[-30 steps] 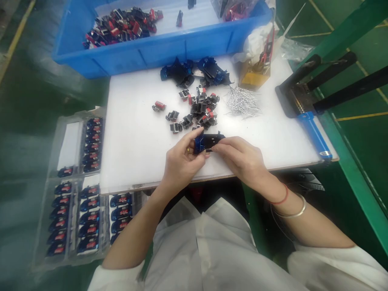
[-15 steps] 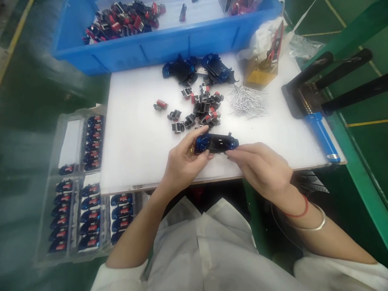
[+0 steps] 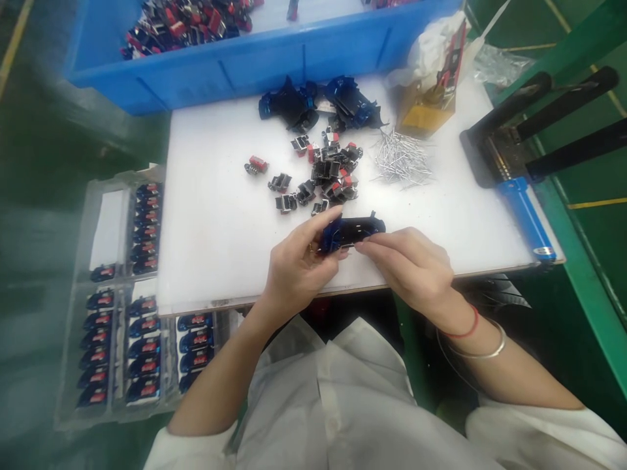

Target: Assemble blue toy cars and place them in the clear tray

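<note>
A dark blue car-shaped shell (image 3: 356, 230) is gripped at its left end by my left hand (image 3: 300, 261), thumb below and forefinger above. At its lower right edge are the pinched fingertips of my right hand (image 3: 409, 261); whatever they hold is too small to make out. Beyond the shell lies a loose pile of small black, silver and red parts (image 3: 327, 171). Right of that pile is a heap of thin silver pins (image 3: 401, 158). More blue shells (image 3: 289, 106) rest behind the pile.
A blue bin (image 3: 196, 81) with many red and black parts spans the back. A yellow box (image 3: 426, 117) and a blue-handled tool with black bars (image 3: 526, 215) are at right. Clear trays (image 3: 116, 326) of blue pieces lie left, below the white tabletop (image 3: 210, 248).
The shell has tilted in my left hand. My right hand has moved a little to the left along the shell's lower edge. The whole view has shifted slightly.
</note>
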Tool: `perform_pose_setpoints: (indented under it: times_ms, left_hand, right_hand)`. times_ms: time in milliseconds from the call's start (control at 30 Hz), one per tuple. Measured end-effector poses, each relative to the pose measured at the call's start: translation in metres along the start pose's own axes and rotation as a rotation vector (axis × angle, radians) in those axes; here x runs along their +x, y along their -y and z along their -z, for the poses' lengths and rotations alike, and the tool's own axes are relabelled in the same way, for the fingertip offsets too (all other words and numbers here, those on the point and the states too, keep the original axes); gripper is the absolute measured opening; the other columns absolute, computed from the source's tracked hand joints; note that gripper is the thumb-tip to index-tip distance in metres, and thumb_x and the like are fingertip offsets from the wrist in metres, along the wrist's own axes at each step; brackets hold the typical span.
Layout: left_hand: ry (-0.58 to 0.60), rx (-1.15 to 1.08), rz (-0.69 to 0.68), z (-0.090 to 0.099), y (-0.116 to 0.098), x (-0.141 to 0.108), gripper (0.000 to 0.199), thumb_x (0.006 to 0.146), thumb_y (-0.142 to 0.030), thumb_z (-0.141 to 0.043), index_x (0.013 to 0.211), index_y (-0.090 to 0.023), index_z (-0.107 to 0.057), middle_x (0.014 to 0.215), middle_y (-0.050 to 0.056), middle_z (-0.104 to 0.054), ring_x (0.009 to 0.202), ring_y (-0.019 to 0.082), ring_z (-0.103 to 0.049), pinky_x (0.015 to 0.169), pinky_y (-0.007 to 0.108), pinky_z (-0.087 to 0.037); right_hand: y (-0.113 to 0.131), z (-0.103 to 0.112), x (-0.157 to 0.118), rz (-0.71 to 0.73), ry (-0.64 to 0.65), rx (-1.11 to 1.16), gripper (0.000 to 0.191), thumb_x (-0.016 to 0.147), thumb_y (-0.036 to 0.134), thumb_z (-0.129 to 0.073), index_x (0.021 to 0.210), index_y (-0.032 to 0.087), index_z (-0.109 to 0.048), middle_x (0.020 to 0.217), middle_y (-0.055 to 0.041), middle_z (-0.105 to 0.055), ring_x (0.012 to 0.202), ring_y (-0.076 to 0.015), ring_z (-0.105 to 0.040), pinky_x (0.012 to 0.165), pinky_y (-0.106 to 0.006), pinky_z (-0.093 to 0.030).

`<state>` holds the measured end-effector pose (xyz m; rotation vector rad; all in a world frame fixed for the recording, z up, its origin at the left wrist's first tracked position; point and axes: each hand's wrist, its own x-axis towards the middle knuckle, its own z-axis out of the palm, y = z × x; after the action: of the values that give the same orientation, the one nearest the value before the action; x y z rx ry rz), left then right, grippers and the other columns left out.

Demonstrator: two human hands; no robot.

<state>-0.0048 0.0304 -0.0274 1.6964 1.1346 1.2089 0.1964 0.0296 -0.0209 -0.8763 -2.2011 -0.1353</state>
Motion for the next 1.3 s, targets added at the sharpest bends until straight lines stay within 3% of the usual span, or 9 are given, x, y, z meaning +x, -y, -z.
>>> perform_pose_setpoints:
  times_ms: [700,1000,1300]
  left_hand:
    - [-0.017,0.05,0.025,-0.0005,-0.0054,0.0015,0.048,0.083,-0.019,-0.07,0.13,-0.022,-0.061,0.11,0.004,-0.074,0.087,0.016,-0.075,0.08,0.025,-0.064]
    - [-0.019,-0.002,0.03,0.0009,-0.004,0.0032,0.05,0.08,-0.013,-0.07,0.129,-0.022,-0.063,0.107,0.003,-0.074,0.083,0.014,-0.074,0.08,0.023,-0.064]
    - [0.006,-0.019,0.073,0.0022,-0.0038,0.0032,0.048,0.082,-0.017,-0.071,0.129,-0.022,-0.062,0.104,0.004,-0.074,0.082,0.014,-0.074,0.082,0.026,-0.064]
  right_hand:
    - [0.0001,-0.0031,-0.0014,0.031,0.006,0.001,0.033,0.093,0.002,-0.057,0.122,0.017,-0.063,0.097,-0.01,-0.074,0.076,-0.0197,-0.066,0.064,-0.03,-0.055]
    - [-0.001,-0.0046,0.0003,0.069,-0.011,0.003,0.03,0.094,0.002,-0.055,0.12,0.016,-0.061,0.095,-0.0101,-0.074,0.072,-0.0191,-0.066,0.064,-0.031,-0.057]
    - [-0.0012,-0.0066,-0.0012,0.092,-0.034,0.037,0.022,0.094,0.0,-0.055,0.112,0.009,-0.063,0.095,-0.0138,-0.073,0.074,-0.0204,-0.066,0.067,-0.032,-0.058]
